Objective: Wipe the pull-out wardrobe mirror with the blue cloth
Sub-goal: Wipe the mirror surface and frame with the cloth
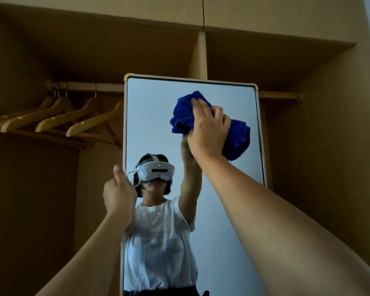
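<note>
The tall pull-out mirror (150, 116) with a pale frame stands in front of the open wardrobe and reflects a person in a white shirt. My right hand (207, 129) presses a bunched blue cloth (237, 137) against the glass in the upper right part of the mirror. Cloth sticks out above and to the right of the hand. My left hand (119, 193) grips the mirror's left frame edge about halfway up, thumb pointing up.
Several wooden hangers (58, 116) hang on a rail (77, 85) to the left, behind the mirror. Wooden shelves and a vertical divider (201, 54) run above. The wardrobe's side wall (329, 146) stands close on the right.
</note>
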{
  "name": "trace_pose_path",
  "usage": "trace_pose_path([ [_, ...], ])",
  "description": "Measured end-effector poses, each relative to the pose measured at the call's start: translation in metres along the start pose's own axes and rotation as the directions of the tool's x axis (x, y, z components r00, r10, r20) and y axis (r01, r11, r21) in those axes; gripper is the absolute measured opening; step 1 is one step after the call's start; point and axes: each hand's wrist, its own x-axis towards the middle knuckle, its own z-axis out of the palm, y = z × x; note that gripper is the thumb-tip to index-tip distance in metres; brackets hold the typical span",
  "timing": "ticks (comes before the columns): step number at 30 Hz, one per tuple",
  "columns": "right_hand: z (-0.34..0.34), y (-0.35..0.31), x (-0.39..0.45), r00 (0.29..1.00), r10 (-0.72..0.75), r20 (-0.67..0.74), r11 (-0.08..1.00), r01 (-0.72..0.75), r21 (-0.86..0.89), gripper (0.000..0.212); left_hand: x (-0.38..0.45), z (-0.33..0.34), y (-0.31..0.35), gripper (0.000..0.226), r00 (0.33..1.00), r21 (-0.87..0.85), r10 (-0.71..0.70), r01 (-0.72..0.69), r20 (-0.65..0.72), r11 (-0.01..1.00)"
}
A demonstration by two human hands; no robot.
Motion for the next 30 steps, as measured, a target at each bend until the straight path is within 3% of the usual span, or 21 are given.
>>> trace_pose_path([
  [5,0.003,-0.016,0.008,1.0,-0.002,-0.018,0.999,0.003,0.042,0.067,-0.004,-0.001,0.003,0.058,1.0,0.0,0.003,-0.003,-0.015,1.0],
  [11,0.005,-0.048,-0.028,0.965,-0.262,-0.016,0.958,0.262,0.118,0.065,-0.007,-0.001,0.006,0.054,1.0,-0.022,-0.018,0.018,-0.006,1.0],
  [19,0.003,-0.064,-0.032,0.943,-0.328,0.06,0.943,0.324,0.072,0.063,-0.004,-0.002,0.004,0.057,0.998,-0.02,-0.051,0.052,0.046,0.998],
  [24,0.003,-0.082,-0.008,0.952,-0.278,0.125,0.96,0.273,0.056,0.066,-0.004,-0.003,0.005,0.057,0.996,-0.049,-0.059,0.062,0.071,0.997],
  [30,0.002,-0.081,-0.036,0.937,-0.345,0.05,0.933,0.337,0.125,0.061,-0.004,-0.006,0.005,0.055,0.995,-0.04,-0.042,0.046,0.092,0.998],
])
